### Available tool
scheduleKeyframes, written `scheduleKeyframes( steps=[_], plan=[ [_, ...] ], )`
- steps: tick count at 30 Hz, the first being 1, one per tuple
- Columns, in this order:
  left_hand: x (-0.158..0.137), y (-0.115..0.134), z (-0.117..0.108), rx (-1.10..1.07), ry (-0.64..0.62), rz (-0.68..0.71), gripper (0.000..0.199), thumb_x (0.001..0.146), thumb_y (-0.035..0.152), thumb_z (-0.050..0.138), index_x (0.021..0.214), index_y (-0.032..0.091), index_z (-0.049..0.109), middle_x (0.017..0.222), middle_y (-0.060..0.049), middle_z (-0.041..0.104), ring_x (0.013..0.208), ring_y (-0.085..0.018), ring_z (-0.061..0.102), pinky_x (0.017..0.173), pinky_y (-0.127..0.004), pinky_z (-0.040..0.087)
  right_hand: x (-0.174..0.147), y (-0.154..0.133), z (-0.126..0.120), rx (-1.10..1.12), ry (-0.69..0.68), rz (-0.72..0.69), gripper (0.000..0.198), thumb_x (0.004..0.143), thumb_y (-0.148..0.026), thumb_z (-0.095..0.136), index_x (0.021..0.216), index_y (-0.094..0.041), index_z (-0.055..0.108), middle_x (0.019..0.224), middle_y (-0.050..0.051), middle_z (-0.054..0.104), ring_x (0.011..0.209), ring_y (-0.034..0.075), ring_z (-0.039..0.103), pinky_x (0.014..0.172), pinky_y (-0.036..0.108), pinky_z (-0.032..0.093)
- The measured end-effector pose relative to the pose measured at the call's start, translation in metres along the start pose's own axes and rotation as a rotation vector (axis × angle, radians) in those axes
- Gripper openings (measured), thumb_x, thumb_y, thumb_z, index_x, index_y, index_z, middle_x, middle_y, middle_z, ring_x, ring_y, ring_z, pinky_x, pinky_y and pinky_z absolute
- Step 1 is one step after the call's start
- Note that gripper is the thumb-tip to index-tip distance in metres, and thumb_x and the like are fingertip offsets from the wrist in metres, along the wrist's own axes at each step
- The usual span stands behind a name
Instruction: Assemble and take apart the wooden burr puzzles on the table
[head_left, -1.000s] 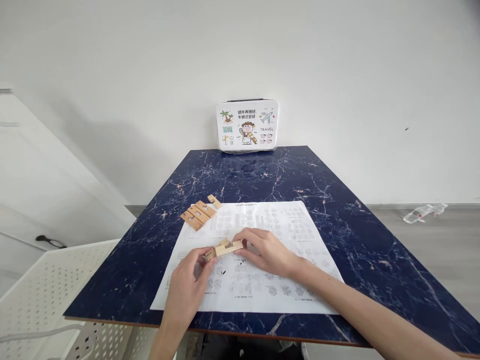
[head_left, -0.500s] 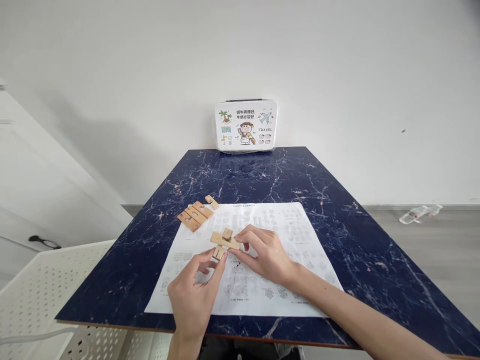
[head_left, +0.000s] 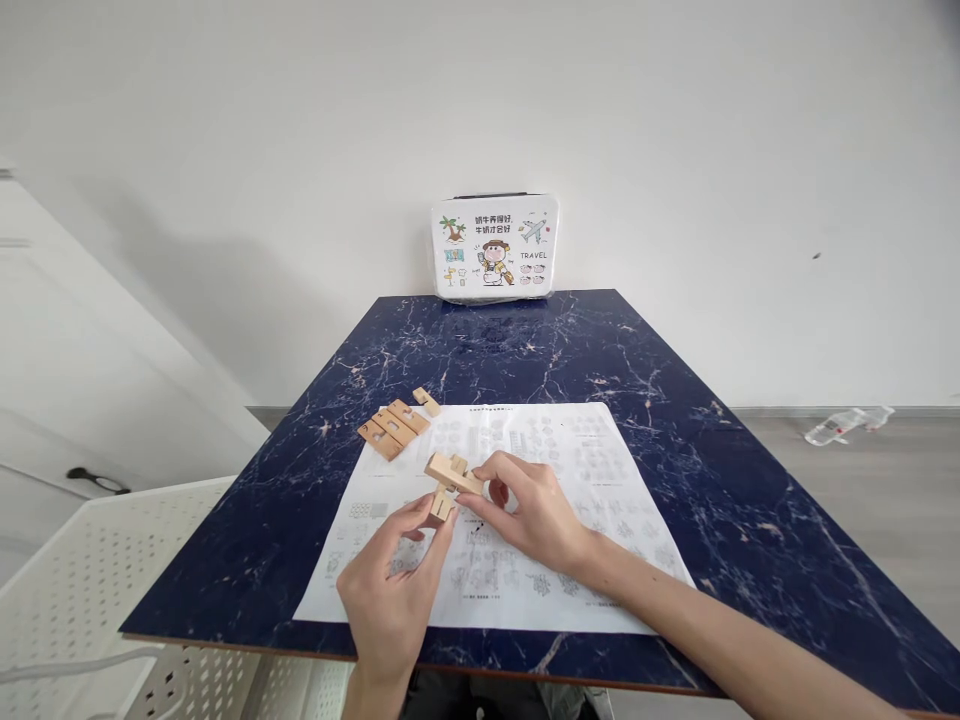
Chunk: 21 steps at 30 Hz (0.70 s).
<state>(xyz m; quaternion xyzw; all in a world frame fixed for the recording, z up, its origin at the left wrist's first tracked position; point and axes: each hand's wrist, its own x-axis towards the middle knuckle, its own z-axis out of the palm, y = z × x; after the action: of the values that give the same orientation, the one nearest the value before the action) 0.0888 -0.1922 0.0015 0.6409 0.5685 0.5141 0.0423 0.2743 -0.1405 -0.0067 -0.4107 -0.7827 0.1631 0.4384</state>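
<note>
Between my hands, two notched wooden puzzle pieces cross each other above the printed sheet [head_left: 517, 590]. My left hand [head_left: 394, 575] pinches the near end of one wooden puzzle piece [head_left: 441, 508] between thumb and fingers. The other, a longer wooden puzzle piece [head_left: 450, 473], lies across it, and my right hand [head_left: 532, 510] is closed on its right end. How the notches meet is partly hidden by my fingers. Several flat wooden pieces with cut-outs [head_left: 394, 428] lie side by side at the sheet's upper left corner. A small notched piece [head_left: 426, 402] rests just beyond them.
The dark blue marbled table [head_left: 525, 350] reaches back to the wall. A white cartoon-printed case [head_left: 495, 248] stands upright at its far edge. White perforated baskets [head_left: 90, 560] are at the lower left. A clear plastic bottle [head_left: 832, 427] lies on the floor at right.
The longer piece has been rolled between my fingers, so its side face shows more now. Both hands keep their grips in nearly the same place. The view has shifted slightly.
</note>
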Motion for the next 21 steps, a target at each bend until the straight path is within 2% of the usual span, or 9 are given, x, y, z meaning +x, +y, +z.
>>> scheduleKeyframes(
  steps=[3,7,12,17,21],
  plan=[
    [0.001,0.002,0.000,-0.008,-0.025,-0.065,0.018,0.090,0.041,0.075,0.097,0.025,0.075,0.097,-0.003,0.082,0.070,-0.020,0.076,0.072,-0.034,0.063,-0.001,0.001,0.001,0.009,0.006,0.005,0.028,0.105,-0.049,0.057,0.095,-0.023,0.060,0.074,0.001,0.065,0.058,0.014,0.059,0.055,0.027,0.044],
    [0.003,0.001,0.000,0.025,-0.050,-0.107,0.021,0.088,0.045,0.076,0.097,0.026,0.074,0.085,0.000,0.081,0.067,-0.019,0.074,0.066,-0.030,0.059,-0.001,0.001,0.002,0.100,0.006,0.095,0.031,0.101,-0.054,0.061,0.097,-0.024,0.059,0.069,-0.001,0.063,0.058,0.015,0.060,0.056,0.028,0.046],
    [0.005,-0.002,-0.001,0.018,-0.090,-0.179,0.023,0.087,0.047,0.077,0.094,0.027,0.072,0.084,0.001,0.081,0.073,-0.020,0.077,0.060,-0.026,0.056,0.005,-0.002,0.000,0.414,-0.061,0.247,0.029,0.098,-0.051,0.065,0.104,-0.023,0.060,0.078,0.001,0.070,0.065,0.016,0.066,0.058,0.028,0.051],
    [0.009,-0.002,0.000,0.005,-0.143,-0.207,0.024,0.088,0.050,0.074,0.090,0.027,0.070,0.082,0.000,0.081,0.078,-0.023,0.079,0.070,-0.029,0.060,0.009,0.002,-0.001,0.561,-0.094,0.292,0.032,0.098,-0.052,0.065,0.109,-0.022,0.061,0.083,0.003,0.074,0.071,0.017,0.069,0.061,0.029,0.052],
    [0.012,-0.002,0.001,0.006,-0.177,-0.222,0.027,0.088,0.053,0.072,0.085,0.026,0.069,0.084,-0.002,0.082,0.082,-0.025,0.079,0.074,-0.033,0.061,0.010,0.007,-0.002,0.672,-0.143,0.302,0.033,0.098,-0.051,0.065,0.115,-0.023,0.058,0.082,0.002,0.076,0.060,0.014,0.061,0.057,0.028,0.049]
  ],
)
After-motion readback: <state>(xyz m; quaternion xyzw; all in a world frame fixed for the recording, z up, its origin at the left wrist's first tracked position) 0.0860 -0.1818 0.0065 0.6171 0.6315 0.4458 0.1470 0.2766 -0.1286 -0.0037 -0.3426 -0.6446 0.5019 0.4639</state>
